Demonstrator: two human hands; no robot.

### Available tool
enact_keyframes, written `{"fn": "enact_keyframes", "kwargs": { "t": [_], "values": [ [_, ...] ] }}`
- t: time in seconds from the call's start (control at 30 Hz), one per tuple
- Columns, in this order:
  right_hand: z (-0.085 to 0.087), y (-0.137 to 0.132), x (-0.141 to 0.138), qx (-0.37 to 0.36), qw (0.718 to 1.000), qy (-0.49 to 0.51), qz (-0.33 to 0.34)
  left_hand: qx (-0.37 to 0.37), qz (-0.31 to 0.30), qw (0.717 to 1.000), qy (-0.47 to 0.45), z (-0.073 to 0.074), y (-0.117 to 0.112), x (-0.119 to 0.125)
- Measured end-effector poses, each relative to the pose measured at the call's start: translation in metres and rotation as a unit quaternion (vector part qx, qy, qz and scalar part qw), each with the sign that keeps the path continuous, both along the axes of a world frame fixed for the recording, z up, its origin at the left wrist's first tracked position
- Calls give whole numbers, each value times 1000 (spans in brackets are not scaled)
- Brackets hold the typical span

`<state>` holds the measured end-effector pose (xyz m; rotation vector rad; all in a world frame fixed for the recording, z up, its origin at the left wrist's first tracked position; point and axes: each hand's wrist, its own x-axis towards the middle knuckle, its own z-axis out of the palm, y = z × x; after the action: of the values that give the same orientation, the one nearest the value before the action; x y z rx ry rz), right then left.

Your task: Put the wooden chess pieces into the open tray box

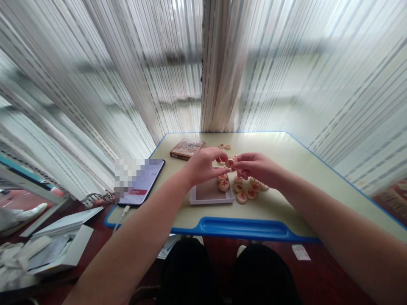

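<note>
A round wooden Chinese chess piece point(230, 163) with a red character is held up between my two hands. My left hand point(203, 165) curves in from the left, its thumb and forefinger closed at the piece's left edge. From the right, my right hand point(256, 167) pinches the same piece between its fingertips. Below them lies an open shallow white box point(211, 202) with a brown inside. Red-marked pieces point(224, 185) lie in a column along its right side, partly hidden by my left hand. Several loose pieces point(251, 193) are bunched on the table right of the box.
A brown printed box lid point(187, 148) lies at the back left of the pale table point(305, 186). A phone point(143, 182) with a white cable is at the left edge. Several small pieces point(228, 147) sit farther back. Curtains point(219, 63) hang behind; open white boxes point(66, 245) are on the floor.
</note>
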<state>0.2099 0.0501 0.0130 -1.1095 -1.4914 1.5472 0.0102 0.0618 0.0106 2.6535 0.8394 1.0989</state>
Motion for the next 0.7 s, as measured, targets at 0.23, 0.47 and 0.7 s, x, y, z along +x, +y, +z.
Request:
{"fn": "enact_keyframes", "kwargs": {
  "t": [0.23,0.47,0.7],
  "values": [
    [4,-5,-1,29,999,-46,-3,-52,-2,999,7,8,-6,-3],
    [7,-7,1,48,995,-84,-33,-254,42,951,170,22,-5,-24],
    [2,-4,2,59,986,-158,-17,-311,52,914,255,21,-4,-26]
  ]
}}
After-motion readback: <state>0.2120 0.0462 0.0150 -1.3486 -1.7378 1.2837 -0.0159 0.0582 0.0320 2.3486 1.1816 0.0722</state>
